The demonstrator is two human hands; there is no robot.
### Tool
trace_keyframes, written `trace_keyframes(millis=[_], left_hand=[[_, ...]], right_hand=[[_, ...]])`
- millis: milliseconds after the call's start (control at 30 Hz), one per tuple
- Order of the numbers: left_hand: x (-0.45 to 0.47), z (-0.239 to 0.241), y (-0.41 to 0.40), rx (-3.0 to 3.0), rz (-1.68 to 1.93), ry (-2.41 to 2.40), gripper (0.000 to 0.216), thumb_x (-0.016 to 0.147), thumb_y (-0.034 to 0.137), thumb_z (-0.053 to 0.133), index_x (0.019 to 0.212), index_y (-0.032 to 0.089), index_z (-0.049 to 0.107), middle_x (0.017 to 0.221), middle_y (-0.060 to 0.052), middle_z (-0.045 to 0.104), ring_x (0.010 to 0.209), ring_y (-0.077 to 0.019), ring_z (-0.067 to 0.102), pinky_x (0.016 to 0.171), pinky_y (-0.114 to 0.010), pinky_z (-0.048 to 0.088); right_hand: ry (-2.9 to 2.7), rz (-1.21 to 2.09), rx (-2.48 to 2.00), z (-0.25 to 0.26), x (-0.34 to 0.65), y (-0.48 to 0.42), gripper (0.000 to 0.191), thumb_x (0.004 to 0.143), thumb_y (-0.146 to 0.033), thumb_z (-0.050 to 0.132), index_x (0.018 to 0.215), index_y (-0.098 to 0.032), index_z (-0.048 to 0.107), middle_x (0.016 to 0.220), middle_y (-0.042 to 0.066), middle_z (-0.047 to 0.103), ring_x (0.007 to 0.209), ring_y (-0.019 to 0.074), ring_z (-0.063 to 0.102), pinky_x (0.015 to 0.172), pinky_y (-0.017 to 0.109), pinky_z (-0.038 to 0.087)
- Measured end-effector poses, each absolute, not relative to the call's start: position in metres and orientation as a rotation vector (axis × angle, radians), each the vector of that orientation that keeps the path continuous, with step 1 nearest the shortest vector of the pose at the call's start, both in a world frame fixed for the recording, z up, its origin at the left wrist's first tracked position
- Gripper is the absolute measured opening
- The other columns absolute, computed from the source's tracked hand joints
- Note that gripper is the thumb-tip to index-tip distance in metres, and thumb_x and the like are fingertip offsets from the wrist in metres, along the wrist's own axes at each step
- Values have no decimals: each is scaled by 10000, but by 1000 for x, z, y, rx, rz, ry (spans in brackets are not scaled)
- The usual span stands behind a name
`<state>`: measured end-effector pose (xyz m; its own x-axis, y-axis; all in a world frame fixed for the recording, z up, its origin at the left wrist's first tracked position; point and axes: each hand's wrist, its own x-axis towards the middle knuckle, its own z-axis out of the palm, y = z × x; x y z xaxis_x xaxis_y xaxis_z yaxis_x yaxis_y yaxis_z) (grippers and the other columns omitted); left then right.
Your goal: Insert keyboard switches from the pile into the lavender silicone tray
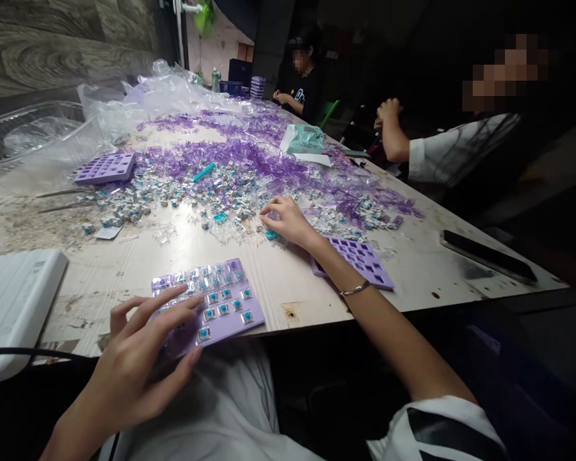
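A purple keypad plate (235, 320) with blue-stemmed key switches lies at the table's near edge. Clear caps cover several of the switches, mostly along the far rows. My left hand (144, 349) rests over its left part, fingers spread, hiding some of the switches. Farther forward, my right hand (288, 221) is at the near side of the heap of loose parts. Its fingers are bent with a gap between thumb and forefinger, and I see nothing held there. Right by it is a small teal piece (271, 235). Under my right forearm lies a second purple plate (365, 262) with square holes.
Loose switches (144, 195) and purple translucent caps (230, 153) spread across the table. Another purple plate (106, 168), tweezers (67, 200) and a clear plastic tray (29, 121) are left. A white device (22, 301) and a phone (487, 256) flank the work area. Two people sit along the right side.
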<state>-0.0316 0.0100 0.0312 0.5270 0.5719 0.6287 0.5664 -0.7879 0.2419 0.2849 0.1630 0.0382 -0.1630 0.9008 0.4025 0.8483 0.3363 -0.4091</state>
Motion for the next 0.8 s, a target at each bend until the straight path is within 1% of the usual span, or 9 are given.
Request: trace_keyframes(millis=[100, 167, 233, 267, 333, 467, 600, 700, 800], left_hand=[[-30, 30, 9, 2760, 1101, 1049, 295, 885, 243, 554, 1180, 236, 549, 1191, -56, 689, 1213, -275, 558, 946, -457, 375], [-30, 31, 8, 2782, 1064, 1056, 328, 886, 235, 552, 1214, 234, 532, 1211, -62, 677, 1230, -271, 543, 952, -455, 380], [-30, 32, 7, 2786, 1034, 1059, 348, 884, 226, 556, 1230, 235, 521, 1229, -55, 666, 1238, -256, 533, 957, -436, 381], [-29, 33, 6, 2780, 1026, 1056, 351, 885, 222, 557, 1234, 234, 519, 1234, -49, 663, 1235, -247, 533, 960, -425, 379], [-28, 33, 5, 2740, 1043, 1052, 336, 891, 213, 557, 1225, 229, 528, 1229, -37, 665, 1209, -228, 547, 965, -402, 376], [-26, 30, 5, 2608, 1192, 1041, 244, 890, 151, 557, 1125, 216, 580, 1119, -8, 711, 1072, -184, 604, 933, -363, 401], [-26, 26, 5, 2512, 1289, 1021, 241, 891, 81, 510, 1079, 206, 595, 960, 2, 730, 967, -166, 617, 856, -340, 437], [-25, 26, 4, 2515, 1284, 1033, 245, 892, 86, 520, 1089, 207, 601, 1001, -1, 727, 963, -165, 615, 837, -339, 440], [-25, 25, 4, 2548, 1275, 1036, 252, 890, 90, 535, 1113, 183, 607, 1045, -16, 718, 981, -168, 601, 843, -335, 433]], right_hand=[[-1975, 98, -1457, 51, 285, 157, 71, 801, -183, 630, 818, -192, 699, 983, 91, 606, 1060, 285, 522, 991, 490, 382], [-1959, 83, -1381, 66, 282, 143, 94, 832, -199, 621, 895, -209, 690, 1021, 74, 613, 1079, 261, 542, 987, 473, 407], [-1960, 99, -1265, 80, 272, 120, 145, 884, -235, 590, 1010, -231, 661, 1056, 59, 624, 1037, 217, 584, 919, 416, 473], [-1969, 125, -1194, 85, 264, 107, 160, 905, -250, 577, 1050, -239, 644, 1042, 46, 635, 975, 190, 608, 867, 380, 505], [-1964, 276, -964, 87, 245, 77, 166, 895, -225, 616, 1059, -226, 635, 1012, 38, 647, 940, 170, 620, 844, 350, 529], [-2151, 489, -830, 73, 212, 30, 249, 894, -134, 610, 1134, -197, 593, 1040, 53, 661, 1005, 160, 631, 878, 321, 541], [-2291, 552, -863, 63, 198, 16, 190, 907, -144, 588, 1091, -191, 599, 1060, 78, 624, 1034, 174, 613, 884, 335, 550], [-2304, 467, -901, 61, 194, 18, 183, 901, -154, 598, 1077, -204, 605, 1096, 84, 589, 1079, 193, 581, 915, 360, 536], [-2270, 458, -932, 59, 191, 18, 187, 893, -141, 609, 1069, -203, 603, 1095, 76, 585, 1079, 186, 576, 914, 350, 530]])
